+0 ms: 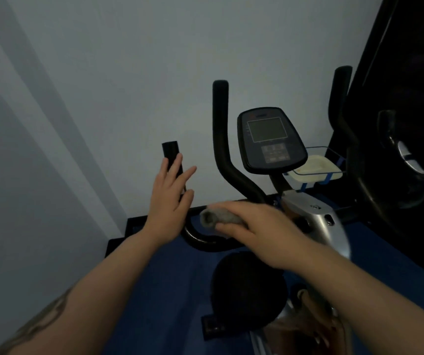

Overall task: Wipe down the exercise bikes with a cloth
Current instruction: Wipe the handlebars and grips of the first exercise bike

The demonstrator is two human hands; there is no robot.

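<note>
Wiping of the handlebar [205,239] is judged to be in hand. A rolled grey cloth [216,217] is clasped in the right hand [254,226], thumb under, fingers over, and held against the curved bar just left of the stem. The left hand [170,198] is spread, fingers straight, holding nothing, at the upright bar end [171,155] above and left of the cloth. Next, a sweep outward along the bar is probably called for; the console [270,139], up and right of the grip, looks untouched.

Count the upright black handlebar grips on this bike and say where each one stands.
3: a short grip behind the open left hand, a tall grip left of the console, another right of it. More may be hidden.
</note>
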